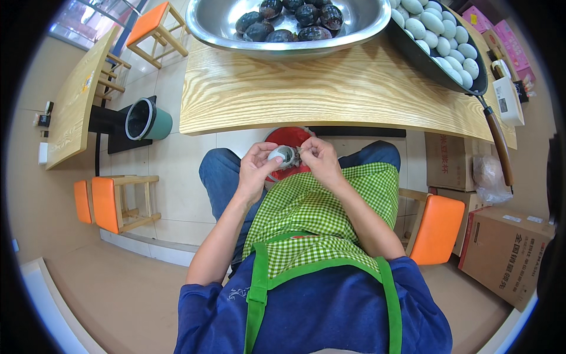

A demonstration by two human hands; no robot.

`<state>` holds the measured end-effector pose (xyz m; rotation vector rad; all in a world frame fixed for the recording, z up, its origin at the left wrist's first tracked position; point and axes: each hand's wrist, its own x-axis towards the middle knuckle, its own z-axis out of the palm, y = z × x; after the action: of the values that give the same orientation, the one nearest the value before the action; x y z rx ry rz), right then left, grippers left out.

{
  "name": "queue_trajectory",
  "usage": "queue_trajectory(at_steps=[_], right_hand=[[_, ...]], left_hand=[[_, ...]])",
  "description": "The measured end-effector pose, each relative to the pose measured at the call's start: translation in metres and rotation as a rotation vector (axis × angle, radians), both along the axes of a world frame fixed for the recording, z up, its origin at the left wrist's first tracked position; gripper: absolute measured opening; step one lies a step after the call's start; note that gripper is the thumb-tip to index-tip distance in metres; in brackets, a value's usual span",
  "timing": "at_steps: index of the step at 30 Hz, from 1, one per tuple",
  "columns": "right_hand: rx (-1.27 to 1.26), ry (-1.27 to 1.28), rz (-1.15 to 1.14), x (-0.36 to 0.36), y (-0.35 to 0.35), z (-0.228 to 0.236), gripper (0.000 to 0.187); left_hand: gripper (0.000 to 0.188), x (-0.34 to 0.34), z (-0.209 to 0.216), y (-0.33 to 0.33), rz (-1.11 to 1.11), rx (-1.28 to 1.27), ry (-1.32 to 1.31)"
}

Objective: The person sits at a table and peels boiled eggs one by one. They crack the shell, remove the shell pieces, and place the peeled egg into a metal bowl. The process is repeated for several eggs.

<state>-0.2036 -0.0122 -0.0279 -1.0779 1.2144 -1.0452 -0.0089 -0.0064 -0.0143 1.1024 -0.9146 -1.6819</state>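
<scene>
My left hand [257, 168] is closed round a pale egg [287, 153] over my lap; part of its shell is off, and a dark greenish-grey surface shows. At the egg's right side, my right hand [319, 156] pinches a small bit of eggshell with thumb and forefinger. Right below both hands is a red bucket [299, 137], partly hidden by them. A metal basin [283, 49] on the table holds several dark, shiny peeled eggs [314, 33]. To its right, a black pan [425, 66] is heaped with pale unpeeled eggs [432, 23].
The wooden table [330, 88] has its near edge just beyond my knees. The pan's wooden handle [500, 141] juts past that edge. A green bin [158, 123] stands on the left, orange stools [105, 203] near it. Cardboard boxes [501, 251] are stacked at right.
</scene>
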Motion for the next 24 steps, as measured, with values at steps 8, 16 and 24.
queue_trajectory(at_steps=[8, 16, 24], right_hand=[[-0.081, 0.610, 0.080, -0.002, -0.025, -0.077, 0.017], [-0.261, 0.865, 0.321, -0.013, -0.045, -0.152, 0.023], [-0.029, -0.021, 0.303, 0.001, -0.017, -0.004, 0.039]], left_hand=[[0.033, 0.008, 0.000, -0.003, 0.068, 0.143, 0.173], [0.034, 0.006, 0.001, -0.007, 0.085, 0.175, 0.183], [0.034, 0.006, 0.000, -0.002, 0.041, 0.124, 0.145]])
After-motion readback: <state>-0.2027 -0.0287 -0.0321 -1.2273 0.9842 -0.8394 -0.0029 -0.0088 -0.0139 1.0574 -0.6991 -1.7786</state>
